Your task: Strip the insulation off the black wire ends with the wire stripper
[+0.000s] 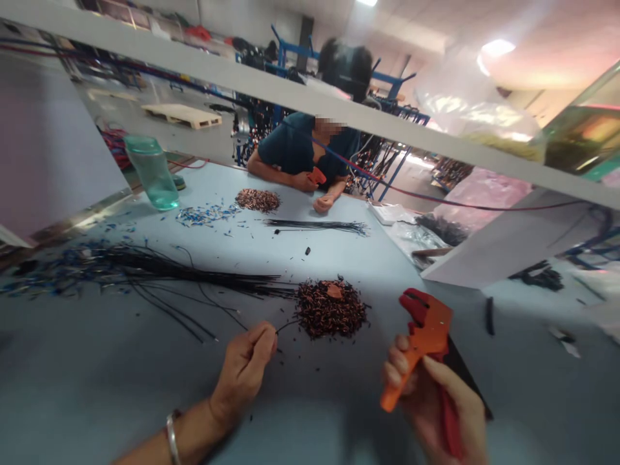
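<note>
My left hand (247, 365) is closed on a thin black wire (287, 325), whose end sticks out to the right of my fingers. My right hand (436, 394) grips an orange and red wire stripper (431, 326) by its handles, with the jaws up and to the left. Between and beyond my hands lies a heap of short black and copper wire scraps (332, 313). To the left of the heap stretches a bundle of long black wires (194, 271), with a few loose ones below it.
Blue and white small pieces (53, 271) lie at the left. A green bottle (152, 174) stands farther back. Across the table (232, 242), a co-worker (300, 155) holds a red tool near a second scrap heap (258, 200) and wire bundle (320, 225). A white beam (242, 84) crosses overhead.
</note>
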A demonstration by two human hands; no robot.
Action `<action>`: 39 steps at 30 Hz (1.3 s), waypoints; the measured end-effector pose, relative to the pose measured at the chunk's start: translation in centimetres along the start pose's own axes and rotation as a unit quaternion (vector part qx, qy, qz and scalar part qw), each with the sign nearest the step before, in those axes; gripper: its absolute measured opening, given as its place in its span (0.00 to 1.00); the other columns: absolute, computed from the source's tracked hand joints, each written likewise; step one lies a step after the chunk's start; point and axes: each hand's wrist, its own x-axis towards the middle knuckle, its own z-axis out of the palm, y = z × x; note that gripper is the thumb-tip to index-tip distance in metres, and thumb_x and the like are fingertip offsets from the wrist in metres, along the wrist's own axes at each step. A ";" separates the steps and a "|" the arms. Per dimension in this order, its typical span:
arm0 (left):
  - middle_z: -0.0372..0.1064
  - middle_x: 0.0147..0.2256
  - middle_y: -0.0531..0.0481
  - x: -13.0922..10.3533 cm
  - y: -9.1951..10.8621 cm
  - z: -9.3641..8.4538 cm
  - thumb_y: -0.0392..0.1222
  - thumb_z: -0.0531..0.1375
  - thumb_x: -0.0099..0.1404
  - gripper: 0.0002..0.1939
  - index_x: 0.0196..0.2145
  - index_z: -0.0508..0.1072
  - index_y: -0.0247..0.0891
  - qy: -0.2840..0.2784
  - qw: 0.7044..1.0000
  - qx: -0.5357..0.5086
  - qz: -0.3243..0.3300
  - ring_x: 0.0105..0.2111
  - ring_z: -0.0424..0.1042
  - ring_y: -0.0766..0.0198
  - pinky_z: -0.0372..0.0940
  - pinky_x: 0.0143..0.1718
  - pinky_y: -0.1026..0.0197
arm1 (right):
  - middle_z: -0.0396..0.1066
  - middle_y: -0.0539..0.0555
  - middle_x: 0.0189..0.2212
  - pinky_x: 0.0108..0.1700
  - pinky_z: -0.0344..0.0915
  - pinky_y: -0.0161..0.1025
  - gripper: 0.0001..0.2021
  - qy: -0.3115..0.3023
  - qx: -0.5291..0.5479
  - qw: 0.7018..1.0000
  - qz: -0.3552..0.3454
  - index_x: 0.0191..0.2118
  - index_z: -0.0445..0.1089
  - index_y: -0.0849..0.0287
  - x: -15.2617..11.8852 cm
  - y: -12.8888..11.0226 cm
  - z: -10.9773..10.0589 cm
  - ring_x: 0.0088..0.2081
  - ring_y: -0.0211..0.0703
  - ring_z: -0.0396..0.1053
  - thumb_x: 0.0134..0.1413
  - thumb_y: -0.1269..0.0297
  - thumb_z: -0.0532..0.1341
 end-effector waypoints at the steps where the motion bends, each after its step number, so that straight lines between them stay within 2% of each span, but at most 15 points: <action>1: 0.46 0.20 0.58 0.2 0.1 0.0 0.40 0.47 0.71 0.19 0.21 0.53 0.40 -0.005 1.000 -0.006 -0.001 0.20 0.49 0.69 0.49 0.22 0.65 | 0.73 0.52 0.26 0.32 0.68 0.35 0.10 -0.011 -0.022 1.000 0.010 0.37 0.73 0.59 0.0 0.3 0.2 0.28 0.40 0.71 0.47 0.61 0.66; 4: 0.49 0.20 0.57 0.6 0.7 -0.1 0.41 0.50 0.70 0.20 0.20 0.55 0.39 -0.019 1.000 -0.003 0.014 0.21 0.51 0.69 0.50 0.23 0.65 | 0.75 0.55 0.29 0.34 0.69 0.40 0.14 -0.080 -0.104 0.985 0.109 0.40 0.72 0.62 -0.3 2.6 1.0 0.29 0.44 0.73 0.49 0.58 0.66; 6: 0.55 0.21 0.55 0.8 1.1 -0.2 0.40 0.51 0.69 0.19 0.19 0.59 0.38 -0.025 0.999 0.002 0.031 0.24 0.58 0.67 0.54 0.27 0.65 | 0.75 0.56 0.28 0.32 0.69 0.41 0.18 -0.132 -0.128 0.968 0.172 0.39 0.71 0.65 -0.5 4.3 1.6 0.28 0.45 0.74 0.46 0.56 0.67; 9: 0.65 0.25 0.51 0.9 1.2 -0.4 0.39 0.53 0.68 0.18 0.19 0.65 0.37 -0.032 0.999 -0.004 0.040 0.32 0.66 0.63 0.58 0.34 0.64 | 0.75 0.56 0.26 0.31 0.67 0.39 0.20 -0.178 -0.115 0.956 0.202 0.39 0.70 0.66 -0.6 6.0 1.8 0.26 0.45 0.75 0.45 0.55 0.68; 13: 0.68 0.28 0.48 0.8 0.9 -0.5 0.41 0.53 0.68 0.19 0.19 0.67 0.37 -0.039 0.998 -0.039 0.006 0.35 0.68 0.62 0.59 0.36 0.64 | 0.76 0.56 0.30 0.34 0.67 0.41 0.17 -0.171 -0.089 0.957 0.215 0.42 0.67 0.63 -0.7 6.4 1.8 0.29 0.46 0.76 0.48 0.60 0.67; 17: 0.66 0.26 0.49 0.7 0.9 -0.4 0.43 0.52 0.69 0.20 0.19 0.66 0.36 -0.069 0.996 -0.048 -0.016 0.28 0.66 0.64 0.58 0.32 0.63 | 0.75 0.57 0.30 0.34 0.66 0.42 0.19 -0.192 -0.087 0.959 0.192 0.42 0.67 0.64 -0.7 6.4 1.8 0.30 0.48 0.75 0.47 0.58 0.66; 20: 0.63 0.24 0.51 0.8 1.0 -0.3 0.45 0.51 0.69 0.20 0.21 0.66 0.36 -0.082 0.995 -0.046 -0.025 0.24 0.63 0.66 0.57 0.29 0.63 | 0.75 0.57 0.31 0.36 0.67 0.45 0.20 -0.182 -0.090 0.962 0.184 0.43 0.67 0.64 -0.7 6.4 1.6 0.31 0.49 0.76 0.47 0.58 0.67; 27: 0.61 0.22 0.52 0.9 1.0 -0.2 0.47 0.51 0.69 0.21 0.21 0.66 0.37 -0.088 0.995 -0.034 -0.039 0.24 0.62 0.66 0.55 0.28 0.64 | 0.75 0.56 0.33 0.40 0.66 0.47 0.19 -0.162 -0.085 0.960 0.213 0.44 0.67 0.64 -1.0 6.1 1.5 0.34 0.48 0.75 0.47 0.60 0.68; 33: 0.63 0.22 0.51 1.0 1.2 -0.1 0.49 0.51 0.69 0.22 0.20 0.65 0.37 -0.097 0.994 -0.026 -0.031 0.24 0.63 0.65 0.56 0.28 0.63 | 0.74 0.53 0.27 0.32 0.67 0.41 0.18 -0.176 -0.086 0.965 0.175 0.39 0.67 0.63 -0.5 7.0 1.4 0.26 0.44 0.74 0.44 0.59 0.69; 36: 0.62 0.22 0.51 0.9 1.2 0.0 0.48 0.52 0.69 0.21 0.20 0.66 0.37 -0.101 0.994 -0.032 -0.036 0.23 0.62 0.65 0.56 0.27 0.63 | 0.73 0.53 0.26 0.31 0.66 0.39 0.18 -0.172 -0.103 0.963 0.178 0.38 0.67 0.63 -0.6 7.2 1.2 0.26 0.42 0.73 0.45 0.58 0.69; 39: 0.63 0.22 0.51 0.8 1.2 -0.1 0.48 0.52 0.69 0.21 0.20 0.66 0.36 -0.099 0.993 -0.044 -0.040 0.23 0.62 0.65 0.57 0.27 0.63 | 0.71 0.51 0.22 0.27 0.64 0.35 0.18 -0.143 -0.111 0.963 0.198 0.36 0.65 0.62 -0.9 7.4 0.9 0.23 0.38 0.71 0.46 0.55 0.69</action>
